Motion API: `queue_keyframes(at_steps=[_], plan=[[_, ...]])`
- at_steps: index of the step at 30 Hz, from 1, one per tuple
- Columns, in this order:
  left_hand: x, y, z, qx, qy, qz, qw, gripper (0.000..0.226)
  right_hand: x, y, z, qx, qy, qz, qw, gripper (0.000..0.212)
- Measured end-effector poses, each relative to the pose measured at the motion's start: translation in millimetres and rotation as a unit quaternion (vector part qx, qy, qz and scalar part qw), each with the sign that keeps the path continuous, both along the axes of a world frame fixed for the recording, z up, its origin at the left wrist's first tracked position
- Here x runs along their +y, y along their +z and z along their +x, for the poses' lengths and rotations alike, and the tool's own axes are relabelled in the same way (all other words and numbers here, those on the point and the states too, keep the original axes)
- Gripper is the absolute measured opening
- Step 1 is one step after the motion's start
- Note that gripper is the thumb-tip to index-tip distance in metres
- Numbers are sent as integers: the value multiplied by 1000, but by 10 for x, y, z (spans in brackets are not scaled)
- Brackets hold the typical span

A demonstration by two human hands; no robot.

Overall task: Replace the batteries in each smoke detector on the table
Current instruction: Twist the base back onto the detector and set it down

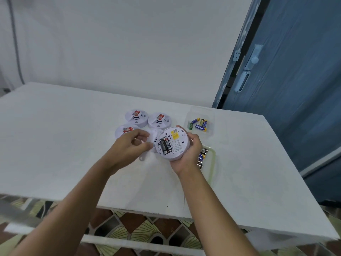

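Right hand (186, 154): fingers wrapped around the smoke detector (173, 144), lifted above the table (55, 145), batteries (165, 146) exposed.
Left hand (132, 145): fingers curled, empty, beside it.
Risk: tilted detector may drop batteries.

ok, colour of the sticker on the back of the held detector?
Yellow sticker on the white detector, right hand holding it; head view.

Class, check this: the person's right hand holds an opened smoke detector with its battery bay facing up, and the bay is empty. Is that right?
Not quite. The right hand does hold the opened smoke detector with its bay facing up, but the bay is not empty: black batteries sit in it, as the head view shows.
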State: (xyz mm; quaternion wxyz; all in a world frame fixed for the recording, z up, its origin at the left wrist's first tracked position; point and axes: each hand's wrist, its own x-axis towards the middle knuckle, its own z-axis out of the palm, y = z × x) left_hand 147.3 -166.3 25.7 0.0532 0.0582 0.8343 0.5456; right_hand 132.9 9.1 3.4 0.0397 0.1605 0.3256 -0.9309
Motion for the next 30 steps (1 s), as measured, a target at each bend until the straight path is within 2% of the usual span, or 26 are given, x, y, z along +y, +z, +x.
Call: queue_keyframes(at_steps=[2,9,12,30], plan=[[125,41,0,23,0,-12,1000,40,-16,-26,-13,-4,-2,-5,1000,40],[491,105,16,139,5,-143,980,63,-2,-14,-16,5,14,-3,1000,44],[567,100,24,162,8,-160,974,68,38,25,-1,14,18,-3,1000,45],[753,75,15,121,0,-120,985,70,281,122,35,11,27,87,996,37]])
